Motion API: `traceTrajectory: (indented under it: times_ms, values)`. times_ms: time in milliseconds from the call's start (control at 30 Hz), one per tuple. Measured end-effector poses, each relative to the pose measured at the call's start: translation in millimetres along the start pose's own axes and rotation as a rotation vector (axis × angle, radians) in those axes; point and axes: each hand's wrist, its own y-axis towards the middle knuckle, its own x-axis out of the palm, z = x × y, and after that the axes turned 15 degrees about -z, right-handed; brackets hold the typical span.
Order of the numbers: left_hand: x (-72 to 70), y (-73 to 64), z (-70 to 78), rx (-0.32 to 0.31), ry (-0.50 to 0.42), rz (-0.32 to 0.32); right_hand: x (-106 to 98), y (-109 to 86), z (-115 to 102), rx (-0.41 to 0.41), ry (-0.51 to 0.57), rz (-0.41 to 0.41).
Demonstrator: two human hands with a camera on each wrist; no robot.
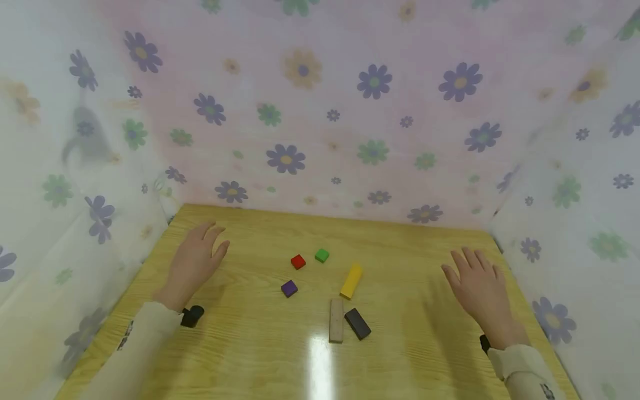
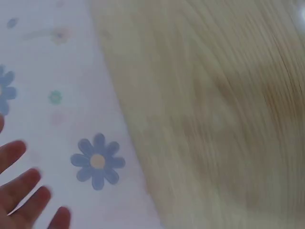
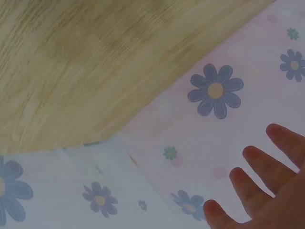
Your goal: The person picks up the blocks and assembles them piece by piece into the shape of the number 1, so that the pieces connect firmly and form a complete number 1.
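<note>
Where floral cloth (image 1: 30, 161) walls the wooden tabletop (image 1: 250, 344), the left hand (image 1: 192, 268) hovers at left, fingers slightly parted (black device (image 1: 192, 316) on that wrist). Rightward, well apart from it: purple block (image 1: 289, 288), red block (image 1: 298, 261) beyond, then green block (image 1: 322, 255) near the red. Next, beige block (image 1: 336, 321) and, just beside it, black block (image 1: 358, 324), both on the near side of the yellow block (image 1: 351, 281); cannot tell if beige and yellow touch. Far right, right hand (image 1: 481, 293), fingers spread. All six blocks lie between the hands, in head view alone; left wrist view bares gaps between fingertips (image 2: 32, 202), right wrist view dashed stitching on printed flowers (image 3: 215, 90).
</note>
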Motion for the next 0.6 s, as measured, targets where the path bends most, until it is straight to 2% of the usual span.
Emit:
traceTrajectory:
  times_ms: [67, 100, 167, 233, 400, 500, 600]
  values:
    - [8.3, -2.8, 6.2, 0.009, -0.145, -0.056, 6, -1.2, 1, -0.006, 0.000, 0.080]
    - [13.9, -4.6, 9.9, 0.001, -0.219, -0.078, 9, -1.8, 1, -0.005, 0.020, 0.095]
    - [28.8, -9.7, 18.7, -0.018, -0.346, -0.111, 14, -5.7, -1, 0.003, 0.065, 0.103]
    - [48.7, -15.6, 33.1, -0.041, -0.432, -0.136, 19, -10.3, -3, 0.018, 0.125, 0.062]
    - [100.4, -30.6, 82.4, -0.076, -0.560, -0.223, 38, -20.7, -12, 0.042, 0.240, -0.059]
    - [119.1, -37.1, 105.3, -0.034, -0.598, -0.270, 51, -23.6, -20, 0.038, 0.326, -0.132]
    - [130.6, -42.0, 119.2, 0.001, -0.608, -0.283, 63, -26.6, -30, 0.035, 0.458, -0.226]
